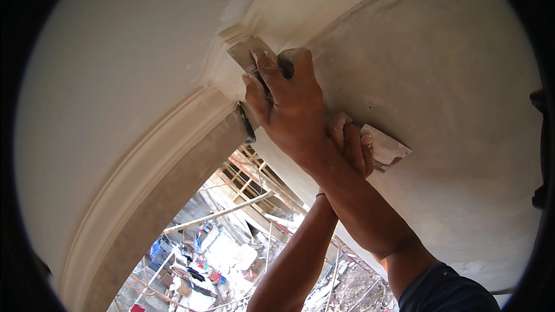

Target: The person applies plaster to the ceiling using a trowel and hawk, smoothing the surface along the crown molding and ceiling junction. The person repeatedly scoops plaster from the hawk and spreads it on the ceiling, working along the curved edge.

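My right hand [292,101] is raised to the corner where the moulding meets the wall, its fingers wrapped round a putty knife [241,52]. The knife's flat blade lies against the pale moulded cornice [222,75]. Behind my right forearm, my left hand [352,138] grips a second scraper [386,147], whose whitish, smeared blade points right, close to the grey wall. My arms cross, the right in front of the left. Both tool handles are mostly hidden by my fingers, and pale plaster dusts the fingers of both hands.
A curved moulding [144,136] sweeps down to the lower left beside an opening. A dark strip [246,122] sticks out at its upper corner. Smooth grey wall [439,86] fills the right. Through the opening, far below, are wooden poles [219,214] and scattered clutter [231,254].
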Motion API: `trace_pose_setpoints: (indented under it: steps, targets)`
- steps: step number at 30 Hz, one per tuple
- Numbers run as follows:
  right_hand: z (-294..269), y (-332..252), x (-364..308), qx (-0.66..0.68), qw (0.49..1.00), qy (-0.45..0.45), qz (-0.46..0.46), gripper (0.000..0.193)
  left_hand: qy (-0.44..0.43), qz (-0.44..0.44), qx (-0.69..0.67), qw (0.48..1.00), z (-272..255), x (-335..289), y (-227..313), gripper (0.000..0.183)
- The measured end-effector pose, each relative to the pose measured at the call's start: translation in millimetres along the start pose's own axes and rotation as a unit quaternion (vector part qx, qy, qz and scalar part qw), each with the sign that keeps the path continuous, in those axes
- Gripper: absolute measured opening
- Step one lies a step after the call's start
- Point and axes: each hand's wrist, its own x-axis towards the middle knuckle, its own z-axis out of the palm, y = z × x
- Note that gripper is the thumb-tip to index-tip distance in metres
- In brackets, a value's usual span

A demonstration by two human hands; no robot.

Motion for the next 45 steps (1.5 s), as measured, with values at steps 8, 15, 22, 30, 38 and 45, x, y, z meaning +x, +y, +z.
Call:
trace_pose_setpoints:
  steps: [8, 15, 22, 30, 38, 45]
  targets:
    - [-25.0, -0.9, 16.9, -0.032, 0.994, -0.099, 0.026, 0.038, -0.098, -0.109, -0.067, 0.987, 17.4, -23.8, -8.4, 0.033]
    - [-29.5, 9.3, 32.2, -0.025, 0.989, -0.141, -0.038, 0.039, -0.042, -0.077, -0.133, 0.987, 21.0, -31.1, -18.6, 0.062]
    - [-50.4, 2.2, 48.4, -0.088, 0.967, -0.238, -0.024, 0.038, 0.007, -0.028, -0.053, 0.998, 11.8, -10.5, -10.7, 0.055]
    - [-40.9, 8.9, 46.6, -0.098, 0.960, -0.226, -0.131, 0.031, 0.060, -0.018, -0.035, 0.997, 8.5, -6.7, -13.0, 0.039]
    - [-101.7, 3.4, 91.5, -0.068, 0.929, -0.360, -0.049, 0.016, 0.068, -0.018, -0.085, 0.994, 8.3, -8.3, -14.7, 0.023]
    - [-87.3, -17.4, 167.4, -0.228, 0.719, -0.431, -0.496, 0.016, 0.105, -0.027, -0.093, 0.990, 14.7, -11.7, -15.2, 0.023]
